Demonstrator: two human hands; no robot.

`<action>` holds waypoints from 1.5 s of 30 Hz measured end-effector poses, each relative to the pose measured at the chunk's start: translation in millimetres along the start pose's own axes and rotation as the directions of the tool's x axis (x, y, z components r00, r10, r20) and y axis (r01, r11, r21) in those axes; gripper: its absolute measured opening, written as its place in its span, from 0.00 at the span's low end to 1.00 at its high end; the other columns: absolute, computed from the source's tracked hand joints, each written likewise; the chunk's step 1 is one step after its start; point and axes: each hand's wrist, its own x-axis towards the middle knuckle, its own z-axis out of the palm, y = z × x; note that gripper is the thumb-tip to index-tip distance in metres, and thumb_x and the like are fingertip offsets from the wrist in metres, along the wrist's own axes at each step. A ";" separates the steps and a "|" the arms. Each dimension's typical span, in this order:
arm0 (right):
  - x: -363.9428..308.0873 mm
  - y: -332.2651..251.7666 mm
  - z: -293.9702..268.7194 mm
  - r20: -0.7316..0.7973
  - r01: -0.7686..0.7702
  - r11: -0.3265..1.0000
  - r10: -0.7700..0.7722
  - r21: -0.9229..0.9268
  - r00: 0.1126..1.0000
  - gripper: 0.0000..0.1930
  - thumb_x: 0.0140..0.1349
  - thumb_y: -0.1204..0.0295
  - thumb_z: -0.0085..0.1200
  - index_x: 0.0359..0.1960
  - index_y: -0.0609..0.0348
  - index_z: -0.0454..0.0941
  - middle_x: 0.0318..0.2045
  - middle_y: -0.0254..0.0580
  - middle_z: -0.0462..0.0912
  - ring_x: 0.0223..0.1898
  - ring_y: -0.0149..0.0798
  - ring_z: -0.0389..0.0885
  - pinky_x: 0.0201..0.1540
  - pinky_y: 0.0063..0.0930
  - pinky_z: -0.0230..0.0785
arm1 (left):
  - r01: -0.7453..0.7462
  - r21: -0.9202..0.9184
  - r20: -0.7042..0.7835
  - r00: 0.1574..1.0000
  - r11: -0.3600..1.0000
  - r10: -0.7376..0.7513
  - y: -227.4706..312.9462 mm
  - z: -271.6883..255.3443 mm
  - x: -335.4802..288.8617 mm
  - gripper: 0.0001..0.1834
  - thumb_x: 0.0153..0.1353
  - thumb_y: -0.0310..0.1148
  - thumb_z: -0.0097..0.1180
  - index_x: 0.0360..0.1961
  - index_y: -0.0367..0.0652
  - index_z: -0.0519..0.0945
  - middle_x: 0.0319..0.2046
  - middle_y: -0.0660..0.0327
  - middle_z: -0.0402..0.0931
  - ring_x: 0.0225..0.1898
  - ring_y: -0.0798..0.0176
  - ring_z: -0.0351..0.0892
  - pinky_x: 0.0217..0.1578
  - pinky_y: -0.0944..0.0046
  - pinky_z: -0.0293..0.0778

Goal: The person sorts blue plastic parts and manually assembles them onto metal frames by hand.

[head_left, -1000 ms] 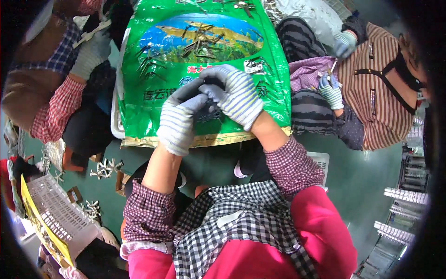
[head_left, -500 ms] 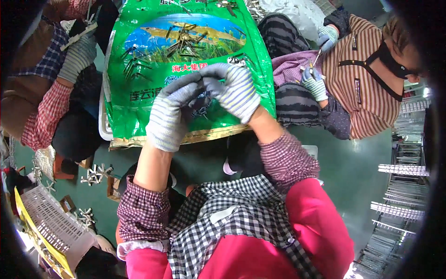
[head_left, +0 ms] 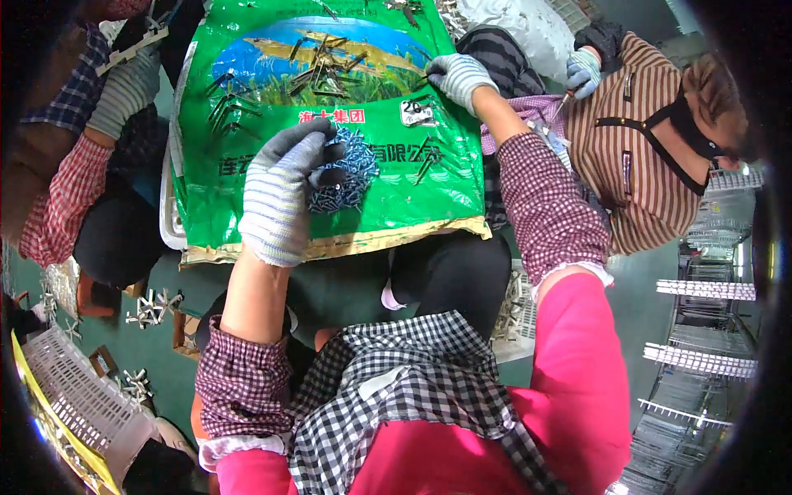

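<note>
My left hand (head_left: 285, 186), in a striped glove with grey fingers, hovers at the left side of a pile of blue screws (head_left: 351, 173). Its fingers are bent but apart, and I see nothing between them. The screws lie on a green printed sack (head_left: 396, 206) spread flat in front of me. At the sack's right edge is my right hand (head_left: 464, 78), gloved alike, its fingertips drawn together. A small dark sliver shows at those fingertips, too small to make out. Dark thin metal strips (head_left: 326, 70) lie heaped at the sack's middle, with another bunch (head_left: 231, 107) to the left.
A co-worker in a striped top (head_left: 635, 148) sits close on the right, holding a tool in a gloved hand (head_left: 584, 73). On the left, another person's gloved hand (head_left: 128, 91) is near the sack. A white basket (head_left: 74, 379) stands lower left; metal racks (head_left: 705, 330) line the right.
My hands have parted: the right has moved out to the sack's right edge, while the left stays by the screws. The screw pile, mostly covered before, now shows.
</note>
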 end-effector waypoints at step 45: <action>15.8 -166.8 5.7 0.035 0.390 0.862 -0.401 -0.324 0.915 0.09 0.51 0.67 0.53 0.32 0.56 0.79 0.39 0.55 0.74 0.37 0.54 0.77 0.41 0.44 0.70 | -0.185 0.237 0.108 0.981 0.954 0.163 0.3 3.1 0.5 0.11 0.57 0.29 0.53 0.39 0.35 0.78 0.27 0.62 0.77 0.26 0.72 0.70 0.29 0.71 0.69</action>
